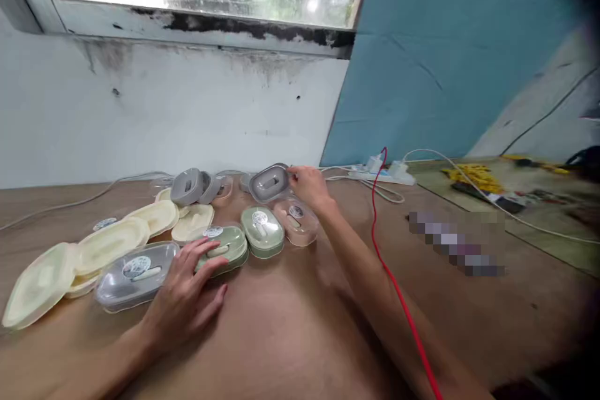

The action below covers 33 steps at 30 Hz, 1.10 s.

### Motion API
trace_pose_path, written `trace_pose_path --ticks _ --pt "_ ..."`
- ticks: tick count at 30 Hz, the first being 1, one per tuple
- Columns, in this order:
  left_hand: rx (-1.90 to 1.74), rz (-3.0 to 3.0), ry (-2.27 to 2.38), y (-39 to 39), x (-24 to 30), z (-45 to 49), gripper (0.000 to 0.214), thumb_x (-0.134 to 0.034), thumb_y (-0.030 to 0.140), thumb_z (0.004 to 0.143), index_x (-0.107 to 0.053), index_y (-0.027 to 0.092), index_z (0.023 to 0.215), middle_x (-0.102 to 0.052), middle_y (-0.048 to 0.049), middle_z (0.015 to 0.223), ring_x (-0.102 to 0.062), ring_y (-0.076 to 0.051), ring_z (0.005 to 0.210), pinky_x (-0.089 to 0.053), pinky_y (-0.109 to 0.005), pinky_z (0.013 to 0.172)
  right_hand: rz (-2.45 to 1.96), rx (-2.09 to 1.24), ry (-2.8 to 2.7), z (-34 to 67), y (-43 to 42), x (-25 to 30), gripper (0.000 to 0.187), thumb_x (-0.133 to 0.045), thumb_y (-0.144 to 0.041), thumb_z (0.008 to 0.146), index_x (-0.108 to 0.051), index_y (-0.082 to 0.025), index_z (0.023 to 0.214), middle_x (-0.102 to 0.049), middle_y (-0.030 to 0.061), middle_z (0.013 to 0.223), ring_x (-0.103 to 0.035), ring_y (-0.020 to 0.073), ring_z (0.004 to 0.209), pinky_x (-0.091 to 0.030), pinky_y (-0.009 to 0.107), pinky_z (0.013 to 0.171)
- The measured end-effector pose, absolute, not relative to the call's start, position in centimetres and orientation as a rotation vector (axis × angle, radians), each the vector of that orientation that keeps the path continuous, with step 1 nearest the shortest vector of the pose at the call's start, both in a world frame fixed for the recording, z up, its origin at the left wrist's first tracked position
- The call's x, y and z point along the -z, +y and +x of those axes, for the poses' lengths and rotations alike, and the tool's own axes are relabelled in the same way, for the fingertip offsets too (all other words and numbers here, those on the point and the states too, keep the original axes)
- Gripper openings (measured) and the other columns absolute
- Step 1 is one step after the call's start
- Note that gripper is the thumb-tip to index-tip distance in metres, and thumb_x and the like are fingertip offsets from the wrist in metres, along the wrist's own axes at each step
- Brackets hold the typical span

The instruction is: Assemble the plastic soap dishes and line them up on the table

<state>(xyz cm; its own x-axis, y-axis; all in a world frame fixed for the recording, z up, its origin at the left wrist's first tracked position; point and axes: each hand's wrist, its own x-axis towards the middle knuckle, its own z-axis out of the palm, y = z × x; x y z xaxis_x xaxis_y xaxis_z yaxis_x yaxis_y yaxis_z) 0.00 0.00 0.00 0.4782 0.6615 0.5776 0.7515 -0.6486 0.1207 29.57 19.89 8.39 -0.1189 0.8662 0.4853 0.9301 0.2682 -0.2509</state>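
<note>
One grey container (269, 184), no label that I can see, at the table's (281, 331) rear, rim pinched by the right hand (309, 186); one green container (235, 241) under the spread left hand (190, 284); other labelled containers (262, 235) already rowed in front, cream pieces (112, 245) heaped, seemingly not yet in line.

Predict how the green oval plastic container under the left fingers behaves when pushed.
The green oval container probably won't roll or tip: it lies flat, low and wide. Its glossy clear cover may slip under the left hand. Its even outline suggests it's fairly stiff.
</note>
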Motion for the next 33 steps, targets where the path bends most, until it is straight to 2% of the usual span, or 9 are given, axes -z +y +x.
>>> trace_pose_path --ticks 7,11,14,17,22,24,26,30,33 --pt "1.031 -2.553 -1.224 -0.2 -0.2 0.2 0.044 -0.062 0.016 0.095 -0.049 0.022 0.137 -0.050 -0.0161 0.145 -0.043 -0.037 0.144 -0.043 -0.060 0.114 -1.330 0.135 -2.110 31.5 14.9 -8.6 0.044 -0.060 -0.010 0.091 -0.076 -0.030 0.127 -0.081 -0.0012 0.118 -0.078 0.0200 0.101 -0.057 0.029 0.093" --pt "1.256 -2.543 -1.137 -0.3 -0.3 0.1 0.069 -0.068 0.013 0.092 -0.034 0.024 0.151 -0.052 -0.0179 0.145 -0.047 -0.036 0.143 -0.044 -0.060 0.115 -0.921 0.146 -2.225 32.1 11.0 -6.4 0.024 -0.065 -0.020 0.096 -0.082 -0.027 0.111 -0.081 -0.0008 0.116 -0.078 0.0186 0.103 -0.058 0.027 0.094" --pt "1.357 -2.560 -1.097 -0.2 -0.2 -0.1 0.084 -0.074 0.013 0.089 -0.026 0.027 0.156 -0.049 -0.0201 0.149 -0.050 -0.037 0.142 -0.046 -0.063 0.114 -0.586 0.128 -2.245 32.3 9.3 -5.2 0.018 -0.067 -0.019 0.095 -0.080 -0.025 0.106 -0.083 0.0006 0.102 -0.079 0.0175 0.091 -0.059 0.026 0.082" --pt "1.415 -2.547 -1.106 0.0 0.0 -0.1 0.090 -0.076 0.014 0.088 -0.023 0.028 0.158 -0.041 -0.0224 0.156 -0.046 -0.038 0.146 -0.046 -0.064 0.113 -0.525 0.025 -2.244 32.1 8.4 -4.5 0.022 -0.063 -0.009 0.088 -0.075 -0.024 0.100 -0.080 0.0009 0.095 -0.073 0.0136 0.079 -0.054 0.023 0.069" --pt "1.437 -2.588 -1.083 0.3 0.4 -0.4 0.094 -0.077 0.013 0.088 -0.021 0.032 0.160 -0.039 -0.0202 0.158 -0.043 -0.038 0.148 -0.047 -0.064 0.113 -0.575 -0.220 -2.242 31.1 7.2 -3.3 0.023 -0.057 -0.006 0.074 -0.063 -0.022 0.089 -0.065 0.0011 0.085 -0.055 0.0124 0.069 -0.042 0.025 0.060" --pt "1.429 -2.594 -1.044 0.5 0.4 -0.8 0.094 -0.078 0.014 0.088 -0.021 0.034 0.160 -0.044 -0.0189 0.154 -0.050 -0.036 0.142 -0.051 -0.060 0.109 -0.582 -0.331 -2.265 30.6 6.6 -3.0 0.025 -0.057 -0.008 0.069 -0.057 -0.022 0.090 -0.059 0.0009 0.086 -0.051 0.0134 0.072 -0.040 0.026 0.062" --pt "1.404 -2.572 -0.987 0.6 0.5 -1.3 0.084 -0.073 0.014 0.092 -0.027 0.032 0.160 -0.055 -0.0163 0.143 -0.057 -0.034 0.131 -0.053 -0.057 0.104 -0.563 -0.412 -2.292 30.3 6.1 -2.6 0.028 -0.060 -0.011 0.068 -0.053 -0.022 0.093 -0.055 0.0002 0.086 -0.048 0.0137 0.072 -0.039 0.026 0.062" --pt "1.312 -2.526 -0.929 0.4 0.7 -2.0 0.060 -0.064 0.016 0.097 -0.043 0.026 0.152 -0.066 -0.0114 0.116 -0.060 -0.030 0.113 -0.051 -0.053 0.100 -0.572 -0.534 -2.228 29.8 5.6 -1.8 0.031 -0.074 -0.025 0.080 -0.055 -0.021 0.104 -0.054 -0.0017 0.085 -0.047 0.0120 0.068 -0.039 0.025 0.060" --pt "1.372 -2.524 -0.946 0.2 0.8 -1.8 0.069 -0.067 0.021 0.097 -0.035 0.024 0.158 -0.063 -0.0146 0.121 -0.057 -0.031 0.115 -0.053 -0.052 0.097 -0.677 -0.689 -2.083 29.5 5.5 -1.2 0.024 -0.071 -0.029 0.091 -0.059 -0.020 0.110 -0.051 -0.0049 0.074 -0.044 0.0094 0.060 -0.037 0.023 0.055"
